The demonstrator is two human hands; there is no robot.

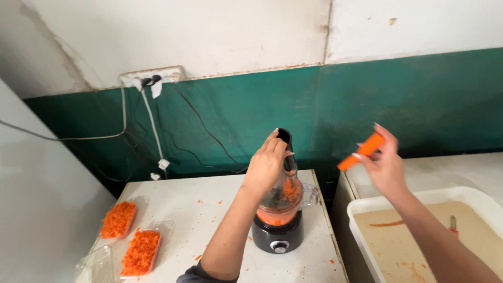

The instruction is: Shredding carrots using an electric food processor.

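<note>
A food processor [277, 230] with a black base and a clear bowl full of shredded carrot stands on the white table [209, 204]. My left hand [266, 165] grips the black pusher [285, 140] in its feed tube. My right hand [386, 162] is raised to the right of the machine and holds a piece of carrot [360, 152] between the fingers, tilted down to the left.
Two clear trays of shredded carrot [130, 238] lie at the table's left, with another clear tray [94, 267] in front. A white tub [367, 209] of murky water with a peeler [453, 225] sits at right. Cables hang from a wall socket [149, 78].
</note>
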